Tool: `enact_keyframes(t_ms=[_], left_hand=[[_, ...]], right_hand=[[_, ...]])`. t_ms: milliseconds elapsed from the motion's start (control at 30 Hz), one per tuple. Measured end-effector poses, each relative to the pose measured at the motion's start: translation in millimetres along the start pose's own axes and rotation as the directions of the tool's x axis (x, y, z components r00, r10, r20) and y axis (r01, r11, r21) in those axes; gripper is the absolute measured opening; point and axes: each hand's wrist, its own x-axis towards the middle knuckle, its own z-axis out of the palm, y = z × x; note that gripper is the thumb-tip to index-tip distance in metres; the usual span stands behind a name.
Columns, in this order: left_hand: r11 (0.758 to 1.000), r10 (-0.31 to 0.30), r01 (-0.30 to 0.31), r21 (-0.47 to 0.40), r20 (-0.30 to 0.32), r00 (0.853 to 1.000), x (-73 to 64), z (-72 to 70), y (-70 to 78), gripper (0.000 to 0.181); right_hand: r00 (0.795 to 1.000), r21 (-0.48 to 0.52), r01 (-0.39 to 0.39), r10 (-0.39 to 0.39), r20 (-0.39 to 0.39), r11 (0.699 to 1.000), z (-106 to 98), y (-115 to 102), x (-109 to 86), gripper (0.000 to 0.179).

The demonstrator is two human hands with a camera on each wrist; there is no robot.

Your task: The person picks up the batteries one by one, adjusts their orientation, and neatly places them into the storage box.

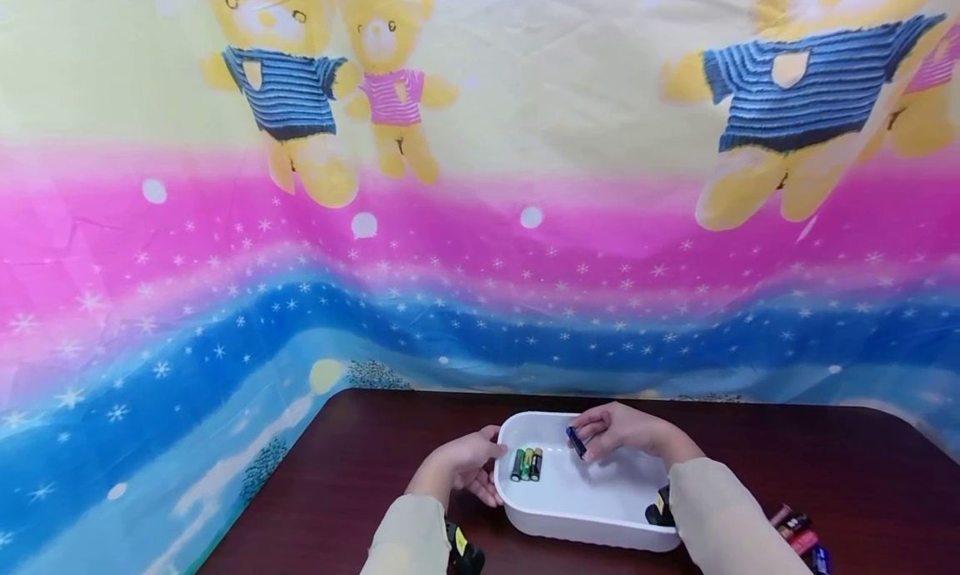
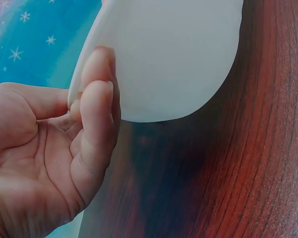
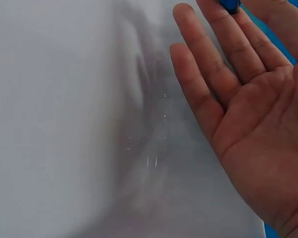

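Observation:
A white plastic tub (image 1: 592, 525) sits on the table, and my left hand (image 1: 467, 465) pinches its left rim. Seen from the left wrist, the thumb of that hand (image 2: 54, 144) meets the tub's edge (image 2: 174, 64) while the fingers lie along its outer wall. Over the tub's inside, my right hand (image 1: 618, 432) holds a dark blue battery (image 1: 576, 442) between thumb and fingers, tilted and apart from the other batteries. Only the battery's blue end (image 3: 230, 5) shows in the right wrist view, above the palm (image 3: 258, 129). Three green and black batteries (image 1: 527, 465) lie side by side at the tub's left end.
Several loose batteries (image 1: 802, 542), red, black and blue, lie on the dark wooden table (image 1: 360, 458) right of the tub, beside my right sleeve (image 1: 731, 508). A printed bear curtain (image 1: 480, 267) hangs behind the table's far edge.

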Motion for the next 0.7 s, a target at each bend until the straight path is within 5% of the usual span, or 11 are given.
enact_keyframes(t_ms=[300, 500, 700], left_hand=[[1.0, -0.003, 0.003, -0.02, 0.013, 1.0, 2.3, -1.5, -1.3, 0.048], [0.999, -0.012, 0.012, -0.032, 0.018, 1.0, 1.1, -2.6, -1.1, 0.049], [0.998, -0.019, 0.02, -0.054, 0.03, 0.999, 1.7, -3.9, -3.2, 0.049]], right_hand=[[1.0, -0.158, -0.022, 0.023, 0.004, 0.987, 14.3, -6.9, 12.9, 0.049], [0.998, -0.175, -0.056, 0.059, 0.012, 0.983, 23.6, -11.5, 16.2, 0.042], [0.999, -0.253, 0.0, 0.013, 0.049, 0.968, 35.2, -13.0, 22.2, 0.038]])
